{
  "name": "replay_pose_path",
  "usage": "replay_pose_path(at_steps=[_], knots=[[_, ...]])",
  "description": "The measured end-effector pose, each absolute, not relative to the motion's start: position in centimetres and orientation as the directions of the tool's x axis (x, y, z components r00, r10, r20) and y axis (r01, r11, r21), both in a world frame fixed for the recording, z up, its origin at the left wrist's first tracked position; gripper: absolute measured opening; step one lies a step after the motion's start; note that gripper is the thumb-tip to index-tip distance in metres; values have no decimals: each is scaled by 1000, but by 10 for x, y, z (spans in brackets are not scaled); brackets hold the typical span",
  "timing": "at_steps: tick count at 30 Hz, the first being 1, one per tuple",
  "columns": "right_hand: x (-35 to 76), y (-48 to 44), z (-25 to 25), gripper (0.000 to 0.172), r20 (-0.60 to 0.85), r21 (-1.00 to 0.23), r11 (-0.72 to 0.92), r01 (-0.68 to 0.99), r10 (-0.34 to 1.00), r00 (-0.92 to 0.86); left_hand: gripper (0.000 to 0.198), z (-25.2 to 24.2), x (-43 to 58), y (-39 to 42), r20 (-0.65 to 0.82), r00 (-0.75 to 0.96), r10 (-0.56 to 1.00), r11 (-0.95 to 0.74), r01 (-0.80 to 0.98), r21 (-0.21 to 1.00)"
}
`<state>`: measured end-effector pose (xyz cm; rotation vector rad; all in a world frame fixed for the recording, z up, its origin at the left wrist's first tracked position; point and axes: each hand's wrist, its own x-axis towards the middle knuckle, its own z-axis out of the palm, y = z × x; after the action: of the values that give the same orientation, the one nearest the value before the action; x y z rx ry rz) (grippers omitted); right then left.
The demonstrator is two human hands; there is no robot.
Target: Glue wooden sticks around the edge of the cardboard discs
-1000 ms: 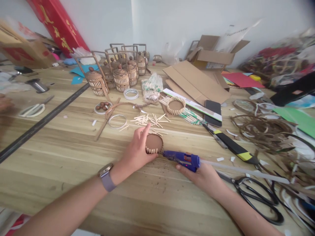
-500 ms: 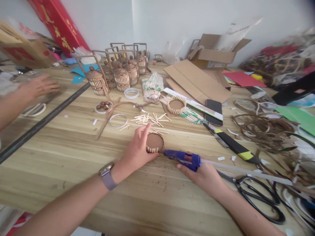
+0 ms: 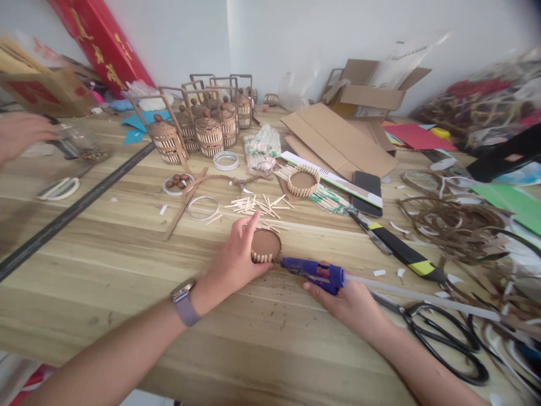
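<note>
My left hand (image 3: 239, 251) grips the left side of a small round brown base (image 3: 267, 243), thumb at its near edge and a finger at its far side. Short pale sticks stand along part of the base's near rim. In my right hand (image 3: 349, 307) is a blue hot glue gun (image 3: 313, 272), its nozzle at the base's near right edge. A long whitish glue stick (image 3: 422, 293) juts from the back of the gun. Just beyond the base lies a loose pile of short wooden sticks (image 3: 257, 206). Farther back sits a similar ring fully edged with sticks (image 3: 303, 181).
Several small lidded baskets with tall handles (image 3: 209, 135) stand at the back. Black scissors (image 3: 448, 338) and a utility knife (image 3: 406, 254) lie at right, near tangled brown strips (image 3: 448, 225). Another person's hand (image 3: 25, 135) is at far left, by white-handled scissors (image 3: 59, 189).
At far left the other person's hand has drawn back leftward, uncovering a clear container. My own hands, the base and the glue gun stay practically where they were.
</note>
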<state>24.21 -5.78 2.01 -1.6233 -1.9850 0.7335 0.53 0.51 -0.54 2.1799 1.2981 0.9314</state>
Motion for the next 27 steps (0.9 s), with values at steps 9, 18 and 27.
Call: replay_pose_path(at_steps=[9,18,27], knots=[[244,-55,23,30,31,-721,92,687,994,-101,125,-4,5,5,321,343,883,-469,597,650],[256,-52,48,43,-565,-823,-429,371,686,-459,123,-6,4,4,315,325,892,-452,595,665],[243,-38,72,28,-372,-587,170,792,812,-450,121,-6,5,5,279,318,906,-420,598,682]])
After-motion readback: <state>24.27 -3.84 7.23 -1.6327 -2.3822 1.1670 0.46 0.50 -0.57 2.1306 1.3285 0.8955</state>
